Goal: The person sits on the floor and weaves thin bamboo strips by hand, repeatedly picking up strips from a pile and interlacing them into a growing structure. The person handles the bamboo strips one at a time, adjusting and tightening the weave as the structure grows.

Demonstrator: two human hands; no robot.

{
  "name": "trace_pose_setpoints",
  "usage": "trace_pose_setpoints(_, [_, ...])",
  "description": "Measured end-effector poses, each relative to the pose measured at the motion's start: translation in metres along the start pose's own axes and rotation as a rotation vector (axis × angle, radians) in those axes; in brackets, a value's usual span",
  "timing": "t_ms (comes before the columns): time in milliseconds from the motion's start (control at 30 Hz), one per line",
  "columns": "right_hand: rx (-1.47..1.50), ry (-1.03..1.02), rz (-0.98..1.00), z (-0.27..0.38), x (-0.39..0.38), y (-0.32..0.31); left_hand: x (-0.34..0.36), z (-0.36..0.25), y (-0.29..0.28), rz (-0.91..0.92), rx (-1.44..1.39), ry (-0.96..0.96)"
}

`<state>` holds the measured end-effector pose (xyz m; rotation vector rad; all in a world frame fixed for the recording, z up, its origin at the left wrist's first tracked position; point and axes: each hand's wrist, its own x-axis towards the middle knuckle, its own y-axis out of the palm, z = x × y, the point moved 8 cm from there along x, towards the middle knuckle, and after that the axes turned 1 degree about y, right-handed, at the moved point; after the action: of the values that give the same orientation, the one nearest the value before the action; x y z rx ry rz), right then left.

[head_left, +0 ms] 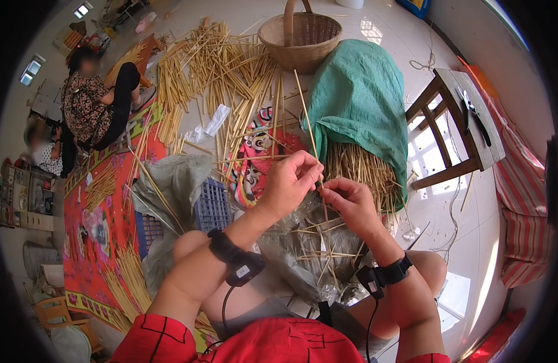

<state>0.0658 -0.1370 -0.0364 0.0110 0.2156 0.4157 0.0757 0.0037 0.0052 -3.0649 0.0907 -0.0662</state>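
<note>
My left hand (pixel 294 181) pinches a long, thin straw stalk (pixel 307 115) that runs upright through the middle of the view. Just below and to the right, my right hand (pixel 348 202) has thumb and fingers closed on the same stalk, close to the left fingertips. Beneath my hands, crossed pieces of straw (pixel 325 254) lie on crumpled grey plastic sheeting (pixel 279 254). Directly beyond my hands, a bundle of straw (pixel 364 169) pokes out of a green woven sack (pixel 354 91).
A wicker basket (pixel 297 48) and heaped straw (pixel 200 66) lie ahead. Left are two seated people (pixel 94 106) (pixel 46 154), a red floral mat (pixel 103 230) and a blue crate (pixel 213 206). A wooden stool (pixel 479 160) holding shears (pixel 475 118) stands right, beside striped fabric (pixel 521 236).
</note>
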Motion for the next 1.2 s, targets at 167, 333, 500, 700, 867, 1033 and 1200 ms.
trace_pose_setpoints(167, [0.087, 0.074, 0.024, -0.004, 0.001, 0.001, 0.000, -0.001, -0.001, -0.015, 0.030, -0.004])
trace_pose_setpoints(333, [-0.034, -0.007, 0.034, 0.002, -0.002, 0.004, 0.002, 0.007, 0.001, 0.012, 0.030, -0.005])
trace_pose_setpoints(500, [0.049, -0.007, -0.115, 0.013, 0.003, -0.014, -0.001, 0.029, 0.008, 0.018, -0.148, -0.062])
trace_pose_setpoints(700, [0.154, -0.126, -0.361, 0.033, 0.005, -0.064, -0.034, 0.047, 0.051, 0.346, 0.168, -0.201])
trace_pose_setpoints(867, [0.296, -0.192, -0.527, 0.036, 0.002, -0.114, -0.052, 0.046, 0.075, 0.564, 0.009, -0.276])
trace_pose_setpoints(1033, [0.263, -0.241, -0.574, 0.042, -0.002, -0.142, -0.061, 0.041, 0.085, 0.649, -0.157, -0.361])
trace_pose_setpoints(1200, [0.213, -0.154, -0.567, 0.045, 0.000, -0.131, -0.035, 0.008, 0.046, 0.411, -0.178, -0.196])
